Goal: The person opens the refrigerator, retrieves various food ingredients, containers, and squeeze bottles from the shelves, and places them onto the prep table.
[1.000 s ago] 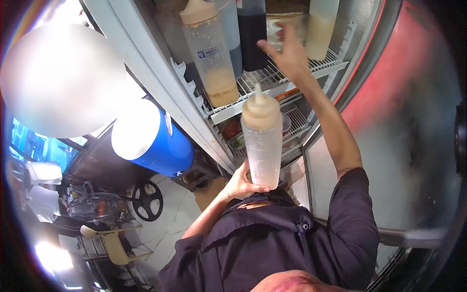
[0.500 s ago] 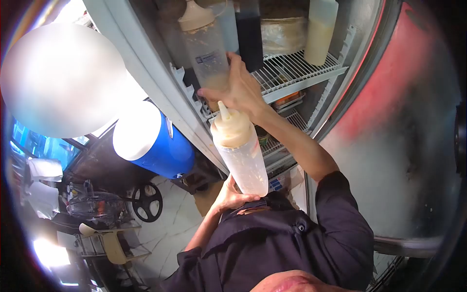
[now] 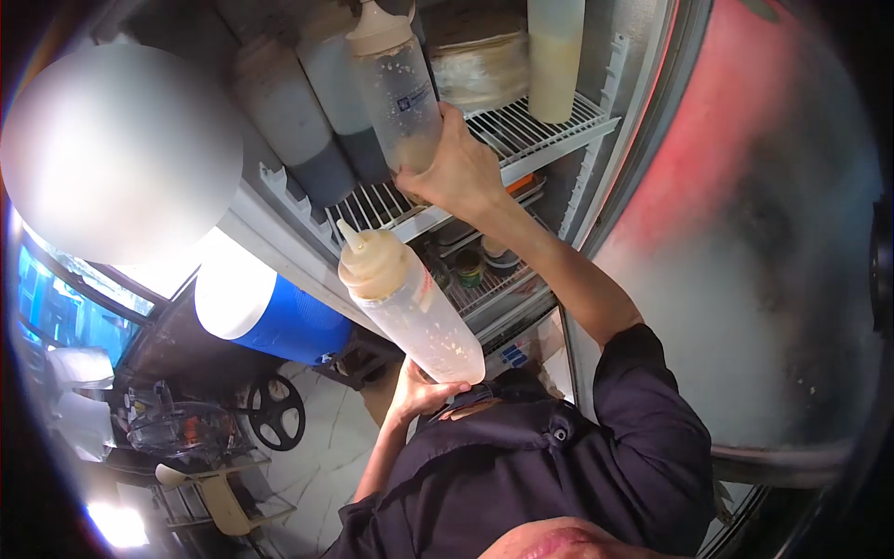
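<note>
Here I am, left hand [image 3: 421, 393] closed round just the foot of the near bottle [image 3: 424, 326], which leans left, so a slack grip that low could let it tip over. Up at the far side my right hand [image 3: 458, 170] is wrapped round the lower part of the far bottle [image 3: 402, 84], and I can't tell whether its base clears the shelf [image 3: 557, 155]; snag there, or swing left into the dark bottles [image 3: 321, 172], and something could topple.
</note>
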`<state>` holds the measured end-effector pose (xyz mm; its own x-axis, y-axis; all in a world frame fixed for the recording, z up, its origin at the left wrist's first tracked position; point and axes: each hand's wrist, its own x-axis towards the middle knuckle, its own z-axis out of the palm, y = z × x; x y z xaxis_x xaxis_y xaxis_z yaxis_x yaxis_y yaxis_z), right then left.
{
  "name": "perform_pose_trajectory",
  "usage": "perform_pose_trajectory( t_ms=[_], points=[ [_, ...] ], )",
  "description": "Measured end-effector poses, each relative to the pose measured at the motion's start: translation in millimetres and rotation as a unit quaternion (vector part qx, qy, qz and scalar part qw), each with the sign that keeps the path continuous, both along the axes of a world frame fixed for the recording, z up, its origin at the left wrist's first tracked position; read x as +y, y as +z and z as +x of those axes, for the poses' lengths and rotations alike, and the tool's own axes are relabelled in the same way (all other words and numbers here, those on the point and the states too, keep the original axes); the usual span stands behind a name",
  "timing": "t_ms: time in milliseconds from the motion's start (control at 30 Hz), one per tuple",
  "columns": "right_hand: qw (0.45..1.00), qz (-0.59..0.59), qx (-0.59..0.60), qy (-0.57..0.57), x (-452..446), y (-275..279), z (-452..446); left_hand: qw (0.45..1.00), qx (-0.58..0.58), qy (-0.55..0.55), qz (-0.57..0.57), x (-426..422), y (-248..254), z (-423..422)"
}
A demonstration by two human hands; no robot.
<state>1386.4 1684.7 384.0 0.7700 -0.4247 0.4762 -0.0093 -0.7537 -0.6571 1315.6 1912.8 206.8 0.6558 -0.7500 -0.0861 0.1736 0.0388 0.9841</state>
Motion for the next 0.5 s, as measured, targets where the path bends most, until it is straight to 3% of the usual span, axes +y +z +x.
perform_pose_trajectory(
  t_ms=[300,500],
  points=[
    [1.0,-0.007,0.014,-0.017,-6.7,-1.4,0.7,1.0,0.013,0.008,0.008,-10.9,1.6,-0.6],
    [0.99,-0.064,-0.102,-0.07,-36.7,-18.8,18.4,0.999,-0.002,0.022,0.037,-6.8,4.9,2.4]
  ],
)
